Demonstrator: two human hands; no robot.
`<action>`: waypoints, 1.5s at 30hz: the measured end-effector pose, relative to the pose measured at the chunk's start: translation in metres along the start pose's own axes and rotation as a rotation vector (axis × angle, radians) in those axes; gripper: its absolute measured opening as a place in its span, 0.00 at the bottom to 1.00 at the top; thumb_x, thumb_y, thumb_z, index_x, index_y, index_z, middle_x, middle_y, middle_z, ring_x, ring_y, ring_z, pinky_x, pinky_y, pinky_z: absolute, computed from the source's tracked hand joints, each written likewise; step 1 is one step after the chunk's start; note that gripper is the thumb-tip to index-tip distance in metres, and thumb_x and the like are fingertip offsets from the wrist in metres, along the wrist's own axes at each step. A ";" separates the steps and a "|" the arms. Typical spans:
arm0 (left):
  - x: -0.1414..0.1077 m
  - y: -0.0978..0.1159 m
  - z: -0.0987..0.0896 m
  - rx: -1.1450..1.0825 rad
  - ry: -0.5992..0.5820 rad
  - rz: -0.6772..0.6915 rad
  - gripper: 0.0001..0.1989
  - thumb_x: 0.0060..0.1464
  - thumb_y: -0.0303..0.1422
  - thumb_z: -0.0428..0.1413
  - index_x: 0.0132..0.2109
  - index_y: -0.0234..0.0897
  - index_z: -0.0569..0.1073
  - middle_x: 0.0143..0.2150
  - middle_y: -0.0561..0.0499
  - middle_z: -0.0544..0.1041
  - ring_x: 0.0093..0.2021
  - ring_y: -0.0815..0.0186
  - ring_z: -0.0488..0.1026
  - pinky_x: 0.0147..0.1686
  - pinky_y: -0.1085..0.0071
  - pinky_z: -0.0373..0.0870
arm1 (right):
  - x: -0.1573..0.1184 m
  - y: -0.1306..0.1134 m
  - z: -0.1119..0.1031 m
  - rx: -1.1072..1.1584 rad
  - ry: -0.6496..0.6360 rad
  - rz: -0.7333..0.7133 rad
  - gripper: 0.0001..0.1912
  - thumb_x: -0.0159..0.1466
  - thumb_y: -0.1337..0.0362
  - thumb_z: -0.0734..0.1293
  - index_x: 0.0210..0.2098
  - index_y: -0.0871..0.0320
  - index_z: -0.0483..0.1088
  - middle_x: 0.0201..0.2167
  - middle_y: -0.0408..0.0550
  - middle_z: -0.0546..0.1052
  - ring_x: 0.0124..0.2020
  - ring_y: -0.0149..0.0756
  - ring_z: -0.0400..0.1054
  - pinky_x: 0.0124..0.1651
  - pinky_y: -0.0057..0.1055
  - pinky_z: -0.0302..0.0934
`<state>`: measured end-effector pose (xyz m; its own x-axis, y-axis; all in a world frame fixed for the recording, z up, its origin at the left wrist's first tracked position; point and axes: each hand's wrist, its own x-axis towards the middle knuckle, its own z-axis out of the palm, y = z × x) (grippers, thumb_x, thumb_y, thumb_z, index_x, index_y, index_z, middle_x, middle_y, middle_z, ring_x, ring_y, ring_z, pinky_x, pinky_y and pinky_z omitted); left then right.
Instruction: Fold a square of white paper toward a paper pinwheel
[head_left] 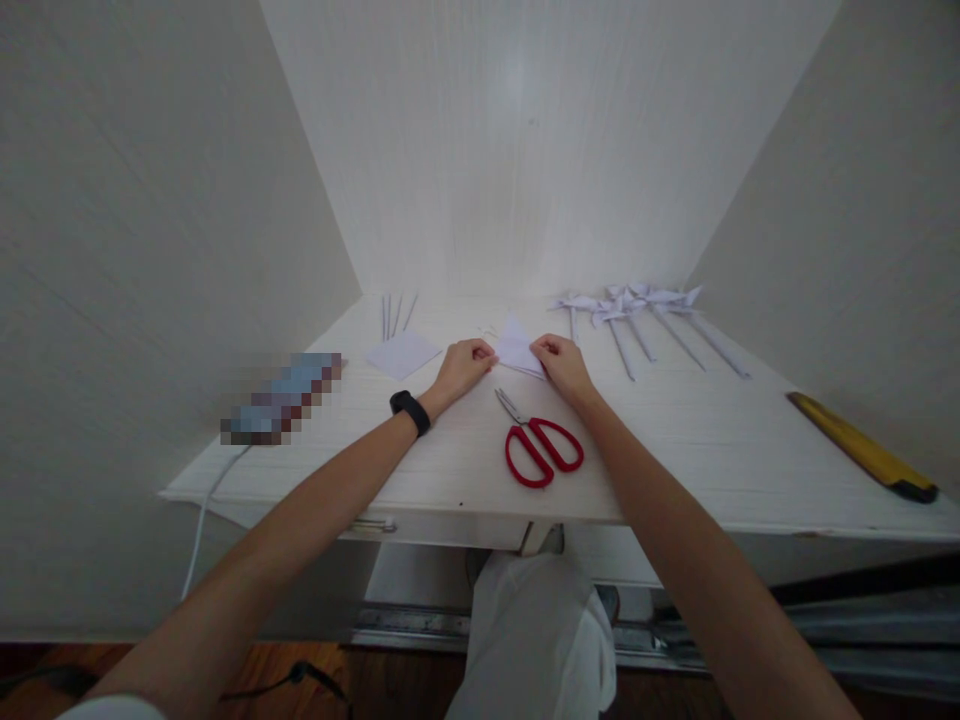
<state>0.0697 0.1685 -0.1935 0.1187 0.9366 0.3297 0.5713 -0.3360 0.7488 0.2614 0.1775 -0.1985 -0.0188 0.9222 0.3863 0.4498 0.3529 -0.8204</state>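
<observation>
A small folded sheet of white paper (pixel 514 348) stands between my two hands, its peak pointing to the back wall. My left hand (pixel 466 364) pinches its left corner, with thumb and fingertips pressed together. On the other side, my right hand (pixel 561 364) grips the right edge of the same paper. Red-handled scissors (pixel 531 440) lie on the white desk just below the paper, blades pointing up and left. To the left of my left hand is a flat square stack of white paper (pixel 403 354).
Several thin paper sticks (pixel 396 316) lie behind the stack. Paper pinwheels (pixel 637 305) on sticks rest at the back right. A yellow utility knife (pixel 862 447) lies at the right edge. A blurred-out device (pixel 283 400) with a white cable (pixel 196 535) sits at the left.
</observation>
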 end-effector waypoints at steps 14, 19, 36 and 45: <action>-0.001 0.002 0.000 0.016 -0.028 0.003 0.06 0.47 0.30 0.56 0.31 0.32 0.75 0.25 0.51 0.75 0.26 0.69 0.69 0.29 0.74 0.64 | 0.000 -0.005 0.002 -0.032 0.039 -0.005 0.07 0.55 0.65 0.61 0.22 0.59 0.67 0.19 0.41 0.66 0.25 0.30 0.58 0.31 0.28 0.50; -0.002 0.005 -0.001 -0.003 -0.006 0.002 0.06 0.47 0.30 0.56 0.30 0.31 0.75 0.25 0.50 0.75 0.26 0.69 0.69 0.29 0.74 0.64 | 0.002 -0.005 0.002 -0.019 0.045 -0.031 0.07 0.55 0.64 0.61 0.23 0.59 0.66 0.20 0.42 0.67 0.25 0.30 0.58 0.32 0.28 0.51; 0.001 0.002 -0.001 -0.100 0.116 -0.006 0.04 0.47 0.31 0.57 0.29 0.33 0.73 0.24 0.52 0.74 0.26 0.69 0.71 0.30 0.74 0.65 | 0.001 -0.002 0.004 0.065 0.014 -0.064 0.15 0.58 0.55 0.60 0.24 0.59 0.67 0.19 0.41 0.65 0.24 0.30 0.58 0.31 0.28 0.51; 0.003 -0.004 -0.003 -0.112 0.167 -0.026 0.05 0.48 0.31 0.57 0.29 0.33 0.74 0.24 0.51 0.74 0.26 0.69 0.71 0.29 0.73 0.65 | -0.001 -0.003 0.003 0.091 -0.022 -0.057 0.16 0.58 0.53 0.61 0.24 0.59 0.66 0.16 0.39 0.63 0.20 0.28 0.56 0.28 0.27 0.51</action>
<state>0.0657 0.1723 -0.1936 -0.0363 0.9187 0.3932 0.4774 -0.3298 0.8144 0.2572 0.1762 -0.1980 -0.0626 0.9030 0.4250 0.3647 0.4171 -0.8325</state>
